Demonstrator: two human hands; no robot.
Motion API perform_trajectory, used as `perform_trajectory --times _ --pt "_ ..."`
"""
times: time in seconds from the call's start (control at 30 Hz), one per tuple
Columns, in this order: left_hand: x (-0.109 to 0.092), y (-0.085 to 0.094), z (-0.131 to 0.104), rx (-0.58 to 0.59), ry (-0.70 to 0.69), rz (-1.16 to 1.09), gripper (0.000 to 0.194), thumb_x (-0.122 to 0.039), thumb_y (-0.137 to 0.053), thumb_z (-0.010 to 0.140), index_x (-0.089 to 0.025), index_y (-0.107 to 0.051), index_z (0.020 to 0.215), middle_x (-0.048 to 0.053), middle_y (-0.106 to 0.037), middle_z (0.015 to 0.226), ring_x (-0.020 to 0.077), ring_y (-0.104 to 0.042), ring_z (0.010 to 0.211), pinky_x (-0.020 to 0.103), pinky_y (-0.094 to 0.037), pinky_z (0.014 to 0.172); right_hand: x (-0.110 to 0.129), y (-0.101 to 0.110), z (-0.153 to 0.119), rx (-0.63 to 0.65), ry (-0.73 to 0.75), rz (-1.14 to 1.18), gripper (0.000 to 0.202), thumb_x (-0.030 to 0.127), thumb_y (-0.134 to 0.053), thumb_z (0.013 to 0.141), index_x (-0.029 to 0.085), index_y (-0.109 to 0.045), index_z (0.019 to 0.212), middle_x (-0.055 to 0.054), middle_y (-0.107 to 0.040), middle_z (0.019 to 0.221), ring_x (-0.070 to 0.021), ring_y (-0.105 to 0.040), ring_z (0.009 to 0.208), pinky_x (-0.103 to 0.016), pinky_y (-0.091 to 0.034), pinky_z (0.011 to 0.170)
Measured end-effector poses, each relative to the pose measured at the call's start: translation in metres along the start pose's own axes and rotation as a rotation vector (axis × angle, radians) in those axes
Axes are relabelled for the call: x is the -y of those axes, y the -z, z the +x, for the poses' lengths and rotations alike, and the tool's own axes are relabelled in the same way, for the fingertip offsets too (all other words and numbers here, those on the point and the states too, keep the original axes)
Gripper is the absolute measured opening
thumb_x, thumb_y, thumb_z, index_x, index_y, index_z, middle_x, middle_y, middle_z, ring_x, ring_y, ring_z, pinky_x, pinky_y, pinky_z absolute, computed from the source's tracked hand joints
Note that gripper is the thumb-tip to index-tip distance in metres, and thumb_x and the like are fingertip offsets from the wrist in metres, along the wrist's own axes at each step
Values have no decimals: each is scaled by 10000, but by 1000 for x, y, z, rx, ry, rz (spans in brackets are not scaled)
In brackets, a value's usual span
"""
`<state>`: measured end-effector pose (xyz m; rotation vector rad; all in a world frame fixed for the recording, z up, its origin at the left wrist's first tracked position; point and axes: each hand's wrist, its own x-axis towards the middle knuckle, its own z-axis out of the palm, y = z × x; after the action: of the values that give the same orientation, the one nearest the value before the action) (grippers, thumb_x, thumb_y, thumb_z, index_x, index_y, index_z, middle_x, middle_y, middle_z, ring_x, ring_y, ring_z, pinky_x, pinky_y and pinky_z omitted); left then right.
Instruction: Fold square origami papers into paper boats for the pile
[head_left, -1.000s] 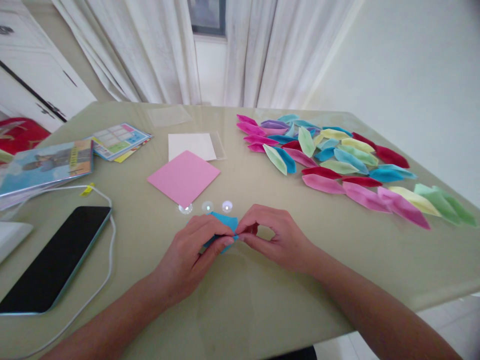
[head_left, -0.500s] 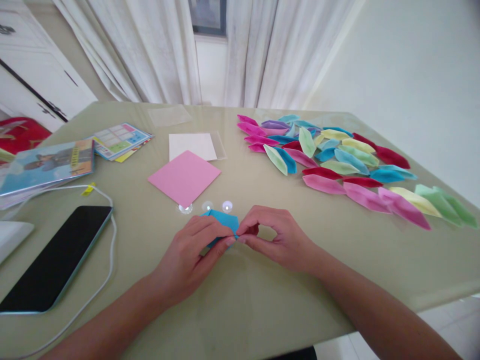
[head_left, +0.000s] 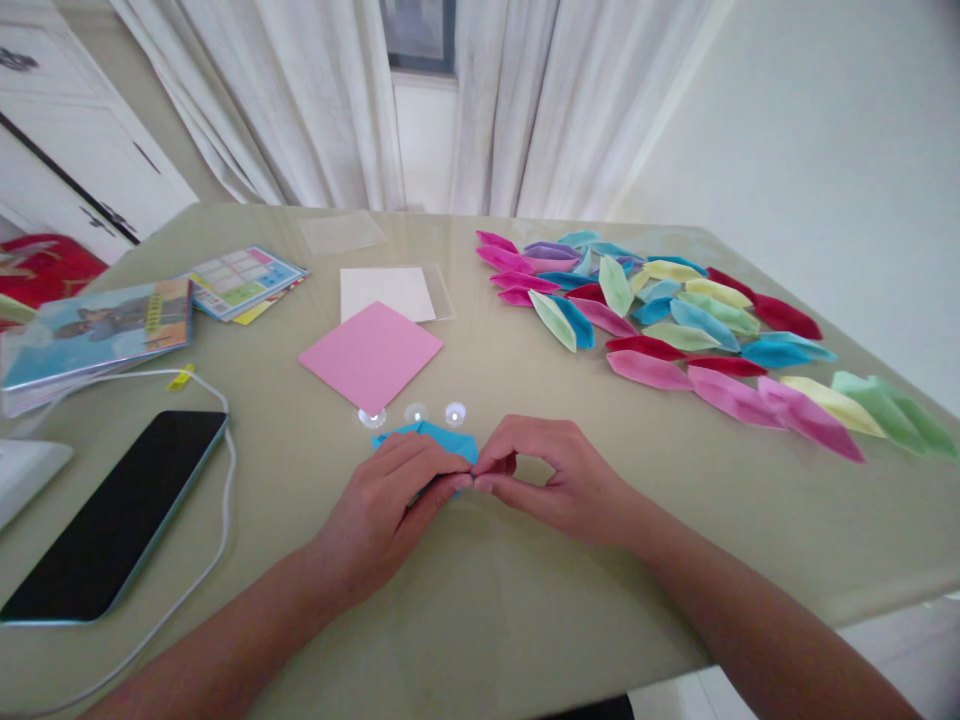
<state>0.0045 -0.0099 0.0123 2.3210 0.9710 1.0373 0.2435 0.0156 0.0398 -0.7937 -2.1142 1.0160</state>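
A folded piece of blue paper [head_left: 442,438] is between my two hands, above the near middle of the table. My left hand [head_left: 390,500] is closed on it, thumb and fingers pinching its right part and hiding much of it. At its right tip, the thumb and forefinger of my right hand [head_left: 551,470] pinch the paper's end, and the fingertips of both hands meet there. Just beyond lies a flat pink paper square [head_left: 371,355], its corner toward me. It overlaps a white paper stack [head_left: 384,290] in a clear sleeve.
Many folded paper pieces [head_left: 701,315] in several colours spread over the table's [head_left: 525,600] right side. To the left are a phone [head_left: 112,515], a white cable [head_left: 225,500], a booklet [head_left: 97,335] and printed cards [head_left: 247,280]. A clear plastic sheet [head_left: 341,232] lies at the back.
The blue paper has turned slightly, and its left end now shows beyond my left fingers. Both hands keep their pinch in nearly the same place.
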Motion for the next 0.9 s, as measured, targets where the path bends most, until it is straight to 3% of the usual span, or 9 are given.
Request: perform_trajectory --times 0.1,0.2,0.27,0.33,0.47,0.6,0.9 --pt "4 4 1 -88 75 82 170 -223 -584 1078 -263 -663 1223 9 -753 1120 185 -671 1055 345 -439 1010 -2 5 1 -35 -16 -28 12 172 -737 956 175 -738 967 -18 -735 883 -123 -676 770 -238 -549 748" --pt "11 9 6 -206 224 130 213 -301 -595 1064 -252 -657 1262 77 -670 1313 250 -607 1265 411 -429 1099 -6 14 1 -95 -23 -43 38 141 -733 930 175 -735 947 -23 -730 875 -132 -677 760 -253 -559 730" --pt "17 11 9 -218 307 86 285 -377 -621 1042 -241 -637 1292 102 -614 1409 282 -564 1345 439 -438 1118 -10 21 1 -143 -21 -29 50 140 -733 920 179 -734 951 -33 -733 890 -145 -682 764 -275 -570 724" --pt "21 12 11 -172 408 -28 359 -451 -654 1014 -246 -617 1305 90 -636 1387 274 -621 1264 420 -493 1052 -15 27 1 -186 -12 -12 51 151 -736 918 184 -733 956 -39 -729 895 -158 -681 774 -301 -579 733" --pt "25 10 11 -79 559 -218 302 -505 -701 972 -242 -694 1120 9 -738 1001 190 -696 831 307 -537 758 -21 32 1 -235 3 15 31 179 -737 933 194 -724 956 -38 -715 894 -165 -673 781 -318 -583 738" --pt "23 11 10 -125 490 -166 190 -436 -752 948 -246 -758 946 -17 -750 874 164 -672 771 270 -501 720 -22 32 3 -203 -18 23 131 222 -770 933 201 -728 1055 -47 -722 980 -168 -691 831 -317 -603 767" --pt "21 13 8 -201 366 -117 126 -370 -810 913 -266 -791 981 -27 -789 901 159 -705 797 253 -525 766 -26 29 7 -126 -112 -31 146 310 -792 949 213 -773 1056 -51 -758 1018 -178 -728 862 -310 -599 784"
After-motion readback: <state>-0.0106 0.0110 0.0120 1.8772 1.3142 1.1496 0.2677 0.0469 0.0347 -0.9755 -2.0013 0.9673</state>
